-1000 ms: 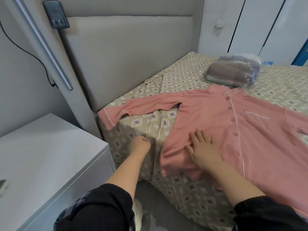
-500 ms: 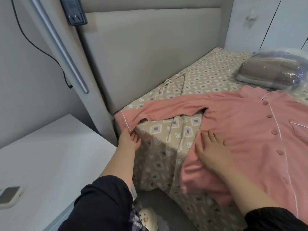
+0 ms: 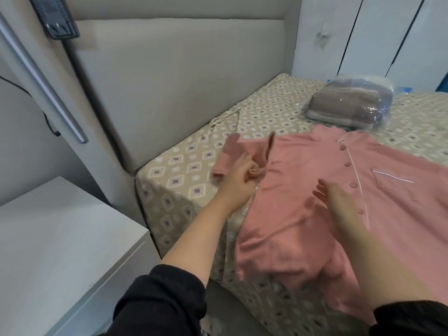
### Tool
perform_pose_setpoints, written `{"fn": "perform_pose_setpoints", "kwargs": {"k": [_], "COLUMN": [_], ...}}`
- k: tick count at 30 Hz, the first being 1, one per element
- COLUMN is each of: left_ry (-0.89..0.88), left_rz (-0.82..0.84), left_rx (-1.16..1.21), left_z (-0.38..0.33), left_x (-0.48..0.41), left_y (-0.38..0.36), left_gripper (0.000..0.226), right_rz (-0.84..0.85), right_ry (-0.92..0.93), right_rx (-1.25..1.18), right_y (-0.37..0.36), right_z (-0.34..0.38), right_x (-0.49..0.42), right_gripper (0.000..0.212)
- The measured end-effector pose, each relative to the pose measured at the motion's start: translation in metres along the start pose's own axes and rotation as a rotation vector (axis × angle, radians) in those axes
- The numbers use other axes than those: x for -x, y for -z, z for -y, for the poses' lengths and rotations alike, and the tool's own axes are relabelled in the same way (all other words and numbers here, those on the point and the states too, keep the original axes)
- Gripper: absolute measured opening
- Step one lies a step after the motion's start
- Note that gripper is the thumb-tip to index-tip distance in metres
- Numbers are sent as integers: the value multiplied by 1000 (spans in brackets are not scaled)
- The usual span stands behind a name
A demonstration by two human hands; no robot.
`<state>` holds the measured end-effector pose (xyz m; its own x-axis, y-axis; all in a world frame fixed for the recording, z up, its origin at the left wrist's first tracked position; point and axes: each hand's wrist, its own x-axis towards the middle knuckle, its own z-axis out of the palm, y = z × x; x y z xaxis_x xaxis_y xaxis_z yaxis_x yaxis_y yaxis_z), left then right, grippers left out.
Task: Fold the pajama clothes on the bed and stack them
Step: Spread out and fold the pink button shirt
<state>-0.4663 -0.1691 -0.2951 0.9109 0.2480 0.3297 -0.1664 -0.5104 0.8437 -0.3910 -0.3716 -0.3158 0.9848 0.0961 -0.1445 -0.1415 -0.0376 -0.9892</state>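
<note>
A pink button-front pajama top lies face up across the corner of the bed, its hem hanging over the front edge. My left hand grips the top's left sleeve, which is bunched and lifted toward the shirt body. Just above the shirt's lower front, left of the button row, my right hand hovers with fingers spread, holding nothing. The right side of the shirt runs out of view.
A grey folded bundle in a clear plastic bag sits behind the shirt's collar. A padded headboard rises behind the bed. A white bedside cabinet stands at the left, with a narrow floor gap beside the bed.
My left hand took hold of the outstretched left sleeve at its cuff and has carried it rightward toward the shirt body. My right hand lifted slightly off the fabric.
</note>
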Motion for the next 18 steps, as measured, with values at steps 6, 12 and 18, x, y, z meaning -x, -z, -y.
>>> {"fn": "perform_pose_setpoints", "kwargs": {"k": [6,12,18], "left_ry": [57,52,57], "left_rz": [455,564,479], "left_rx": [-384,-777,-827], "left_z": [7,20,18], "left_x": [26,35,44], "left_y": [-40,-54,-60], "left_gripper": [41,58,58], "right_rz": [-127,-31,9], "right_ry": [-195,-38,-48], "right_rx": [-181,585,642], "right_y": [56,30,27], "right_z": [10,-5,-2], "right_x": [-7,5,17], "right_gripper": [31,24,22]}}
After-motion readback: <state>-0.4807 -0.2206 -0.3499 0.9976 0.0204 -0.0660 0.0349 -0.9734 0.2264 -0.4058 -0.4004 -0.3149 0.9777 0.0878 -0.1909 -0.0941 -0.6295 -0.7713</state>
